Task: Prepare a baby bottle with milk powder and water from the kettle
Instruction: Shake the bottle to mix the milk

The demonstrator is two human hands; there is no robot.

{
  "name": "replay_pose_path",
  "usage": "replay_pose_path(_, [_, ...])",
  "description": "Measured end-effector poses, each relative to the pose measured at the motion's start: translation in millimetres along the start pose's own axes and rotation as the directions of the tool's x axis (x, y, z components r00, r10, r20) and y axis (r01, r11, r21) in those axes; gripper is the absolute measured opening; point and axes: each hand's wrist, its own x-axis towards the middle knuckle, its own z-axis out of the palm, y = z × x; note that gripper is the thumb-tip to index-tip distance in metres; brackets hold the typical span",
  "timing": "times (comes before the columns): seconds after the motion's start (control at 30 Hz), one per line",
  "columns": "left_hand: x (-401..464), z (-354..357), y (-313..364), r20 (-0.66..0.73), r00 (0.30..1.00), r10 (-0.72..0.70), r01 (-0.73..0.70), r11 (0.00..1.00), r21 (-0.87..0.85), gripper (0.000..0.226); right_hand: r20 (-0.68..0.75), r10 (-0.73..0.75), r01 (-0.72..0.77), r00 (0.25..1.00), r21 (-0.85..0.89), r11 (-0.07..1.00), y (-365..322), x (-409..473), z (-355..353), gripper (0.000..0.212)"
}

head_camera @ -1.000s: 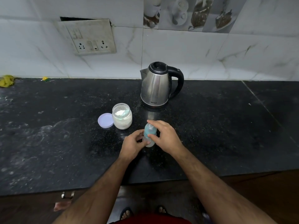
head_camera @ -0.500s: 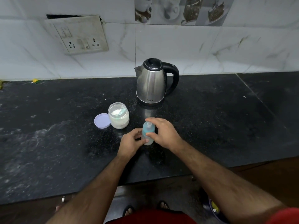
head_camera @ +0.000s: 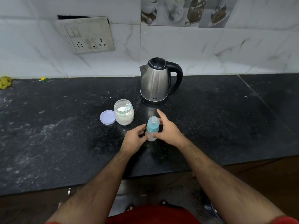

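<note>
A small baby bottle with a teal collar and clear cap stands upright on the black countertop. My left hand grips its lower body from the left. My right hand is at its right side, fingers spread and lifted off the cap, with the thumb touching the bottle's body. An open jar of white milk powder, with a scoop inside, stands just behind and to the left. Its lilac lid lies flat beside the jar. The steel kettle, black handle to the right, stands behind the bottle with its lid closed.
A tiled wall with a switch and socket panel backs the counter. A yellow cloth lies at the far left by the wall. The counter's front edge runs just below my forearms, with the floor and my feet beneath.
My right hand has come off the bottle's top, so the cap shows, and its fingers have spread. The left hand keeps its hold. The view has shifted slightly.
</note>
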Motion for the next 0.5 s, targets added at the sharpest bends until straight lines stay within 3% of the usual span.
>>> replay_pose_path(0.13, [-19,-6,-6,-0.123,0.991,0.045,-0.031,0.993,0.115,0.050,0.003,0.065,-0.065,0.998,0.135,0.989,7,3,11,0.106])
replay_pose_path(0.23, [-35,-11,-11,-0.180,0.980,0.086,-0.044,0.974,0.224,0.044,-0.039,0.072,-0.066,0.997,0.154,0.986,7,6,20,0.087])
replay_pose_path(0.33, [-53,-13,-16,-0.204,0.971,0.124,-0.056,0.949,0.310,0.042,-0.044,0.066,-0.057,0.997,0.185,0.981,7,10,25,0.072])
replay_pose_path(0.5, [-69,-6,-25,-0.215,0.968,0.129,-0.041,0.927,0.372,0.044,-0.022,0.005,-0.001,1.000,0.180,0.984,12,8,24,0.068])
